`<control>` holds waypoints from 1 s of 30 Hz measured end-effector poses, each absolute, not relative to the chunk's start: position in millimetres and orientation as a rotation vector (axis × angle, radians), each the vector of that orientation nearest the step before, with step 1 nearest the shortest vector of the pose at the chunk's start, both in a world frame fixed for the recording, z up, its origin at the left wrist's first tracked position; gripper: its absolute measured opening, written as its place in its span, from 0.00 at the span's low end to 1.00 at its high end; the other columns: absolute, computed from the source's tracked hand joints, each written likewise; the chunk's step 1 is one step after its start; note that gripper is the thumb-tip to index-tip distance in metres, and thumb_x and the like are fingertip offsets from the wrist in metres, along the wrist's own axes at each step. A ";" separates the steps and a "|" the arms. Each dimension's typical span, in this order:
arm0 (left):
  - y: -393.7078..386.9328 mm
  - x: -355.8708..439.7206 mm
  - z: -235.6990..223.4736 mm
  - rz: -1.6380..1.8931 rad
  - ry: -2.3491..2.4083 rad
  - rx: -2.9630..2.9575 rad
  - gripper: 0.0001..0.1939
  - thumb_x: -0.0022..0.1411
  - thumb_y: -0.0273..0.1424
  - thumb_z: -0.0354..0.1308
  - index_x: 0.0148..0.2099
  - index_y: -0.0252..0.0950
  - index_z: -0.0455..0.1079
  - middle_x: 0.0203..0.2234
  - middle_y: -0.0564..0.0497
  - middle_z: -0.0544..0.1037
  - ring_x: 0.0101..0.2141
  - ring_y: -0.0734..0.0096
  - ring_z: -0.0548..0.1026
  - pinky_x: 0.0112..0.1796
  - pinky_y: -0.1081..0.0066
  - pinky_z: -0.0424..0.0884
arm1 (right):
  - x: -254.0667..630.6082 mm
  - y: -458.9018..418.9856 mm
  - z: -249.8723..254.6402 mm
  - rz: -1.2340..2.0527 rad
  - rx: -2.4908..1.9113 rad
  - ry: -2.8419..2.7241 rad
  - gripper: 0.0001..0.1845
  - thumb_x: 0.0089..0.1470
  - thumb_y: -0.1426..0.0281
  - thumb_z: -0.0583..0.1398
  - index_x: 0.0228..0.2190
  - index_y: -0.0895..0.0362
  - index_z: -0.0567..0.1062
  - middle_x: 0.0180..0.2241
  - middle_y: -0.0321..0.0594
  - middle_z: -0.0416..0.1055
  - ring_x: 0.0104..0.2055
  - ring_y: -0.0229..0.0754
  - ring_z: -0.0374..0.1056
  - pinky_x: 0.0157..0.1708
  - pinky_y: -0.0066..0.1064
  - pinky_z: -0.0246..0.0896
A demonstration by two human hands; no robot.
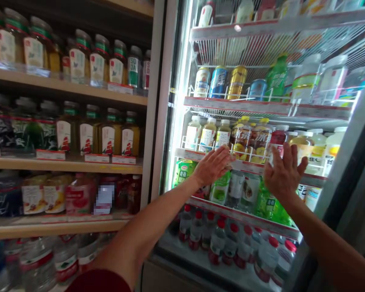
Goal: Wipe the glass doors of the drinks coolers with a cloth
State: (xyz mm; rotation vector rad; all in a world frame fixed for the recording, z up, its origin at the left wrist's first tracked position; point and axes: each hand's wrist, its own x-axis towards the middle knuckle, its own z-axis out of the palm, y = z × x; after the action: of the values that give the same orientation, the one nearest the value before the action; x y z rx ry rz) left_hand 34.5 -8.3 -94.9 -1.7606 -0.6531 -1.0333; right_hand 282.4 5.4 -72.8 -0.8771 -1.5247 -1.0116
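Left hand is open, fingers extended; right hand is spread wide. Both are near white wire shelf's front edge; contact unclear.

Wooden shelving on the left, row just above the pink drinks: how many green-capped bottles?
4 visible, side by side: leftmost bottle next to the dark bottles, second bottle, third bottle, rightmost bottle at the row's right end. Others behind may be hidden.

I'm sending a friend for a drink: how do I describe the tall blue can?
In the lit fridge, find the second visible shelf down. At its left end, the tall blue can stands between a pale can and a gold can.
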 end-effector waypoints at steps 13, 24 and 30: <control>-10.5 10.6 -39.9 -1.130 -0.951 -1.618 0.22 0.65 0.36 0.36 0.59 0.33 0.49 0.61 0.46 0.52 0.62 0.70 0.39 0.60 0.60 0.47 | 343.9 27.9 -31.4 -0.860 -0.939 -1.519 0.30 0.56 0.62 0.45 0.59 0.53 0.50 0.64 0.46 0.37 0.65 0.51 0.28 0.55 0.58 0.24; 9.7 -35.2 28.3 -1.586 -0.953 -1.198 0.23 0.62 0.29 0.42 0.59 0.37 0.48 0.61 0.43 0.51 0.62 0.63 0.45 0.59 0.54 0.51 | 325.2 11.9 -36.4 -0.955 -0.931 -1.381 0.28 0.53 0.68 0.50 0.56 0.56 0.58 0.62 0.47 0.47 0.65 0.49 0.39 0.60 0.48 0.30; -1.6 37.5 -2.4 -0.941 -0.553 -1.726 0.23 0.63 0.33 0.45 0.59 0.35 0.51 0.59 0.43 0.56 0.61 0.65 0.47 0.58 0.59 0.54 | 326.9 12.0 -35.3 -1.007 -0.897 -1.347 0.26 0.55 0.64 0.48 0.55 0.55 0.61 0.61 0.47 0.50 0.64 0.49 0.43 0.60 0.46 0.34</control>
State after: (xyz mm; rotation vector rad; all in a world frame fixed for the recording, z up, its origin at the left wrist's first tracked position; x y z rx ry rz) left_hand 37.5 -1.6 -2.4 -1.7262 -0.5526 -0.9415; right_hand 326.9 12.0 -35.3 -0.8966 -1.3474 -1.0070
